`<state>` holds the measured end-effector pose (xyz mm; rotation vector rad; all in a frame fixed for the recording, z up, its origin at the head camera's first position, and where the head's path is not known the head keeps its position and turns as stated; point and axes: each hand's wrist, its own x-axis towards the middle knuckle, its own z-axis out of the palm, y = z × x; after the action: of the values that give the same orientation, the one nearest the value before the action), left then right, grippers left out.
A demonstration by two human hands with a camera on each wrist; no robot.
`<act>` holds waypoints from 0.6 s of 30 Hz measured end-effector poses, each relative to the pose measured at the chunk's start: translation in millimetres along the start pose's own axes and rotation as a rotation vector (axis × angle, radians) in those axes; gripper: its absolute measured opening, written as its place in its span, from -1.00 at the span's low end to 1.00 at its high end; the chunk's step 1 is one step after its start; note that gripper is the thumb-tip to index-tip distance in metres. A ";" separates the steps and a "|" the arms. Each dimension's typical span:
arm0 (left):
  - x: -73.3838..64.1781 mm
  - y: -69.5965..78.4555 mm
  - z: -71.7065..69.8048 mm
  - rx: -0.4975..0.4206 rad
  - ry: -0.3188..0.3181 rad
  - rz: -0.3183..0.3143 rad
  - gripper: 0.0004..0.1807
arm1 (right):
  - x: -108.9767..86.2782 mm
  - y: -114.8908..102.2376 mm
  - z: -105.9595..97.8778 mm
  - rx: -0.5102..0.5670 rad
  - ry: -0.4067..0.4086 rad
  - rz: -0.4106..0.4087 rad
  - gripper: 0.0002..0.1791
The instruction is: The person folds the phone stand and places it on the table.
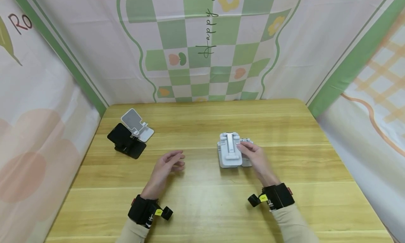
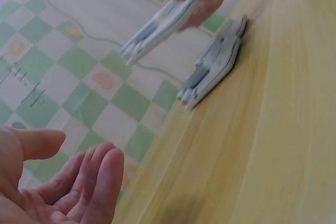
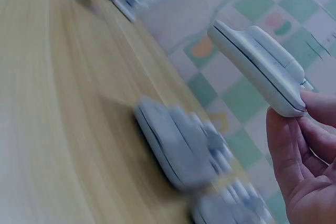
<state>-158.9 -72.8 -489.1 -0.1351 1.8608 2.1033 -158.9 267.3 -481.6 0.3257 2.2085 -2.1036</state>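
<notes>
My right hand [image 1: 257, 162] pinches a folded white phone stand [image 1: 230, 153] by its right edge. The right wrist view shows this stand [image 3: 257, 69] raised off the table, thumb on one side and fingers on the other. Below it lie two more folded white phone stands, one [image 3: 176, 142] largely hidden in the head view, the other [image 1: 246, 161] partly behind my right hand. My left hand [image 1: 165, 169] hovers over the table left of them, fingers loosely bent, holding nothing; its palm [image 2: 68, 192] shows in the left wrist view.
An unfolded white phone stand with a grey pad [image 1: 132, 120] and an unfolded black phone stand [image 1: 128, 142] stand close together at the table's left. Patterned cloth [image 1: 196, 74] hangs behind the wooden table [image 1: 202, 200] and along both sides.
</notes>
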 end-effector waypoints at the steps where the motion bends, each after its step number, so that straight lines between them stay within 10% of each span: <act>1: 0.2 1.3 -3.5 0.010 0.017 -0.003 -0.52 | -0.3 -0.2 -6.8 -0.016 0.005 -0.001 -0.41; 18: -1.2 20.2 -53.1 0.102 0.181 0.030 -0.53 | 4.8 10.4 -90.0 -0.191 0.100 0.063 -0.20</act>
<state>-171.6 -126.8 -477.2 -0.2837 2.0818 2.0705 -153.2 357.6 -487.6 0.4886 2.3970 -1.8646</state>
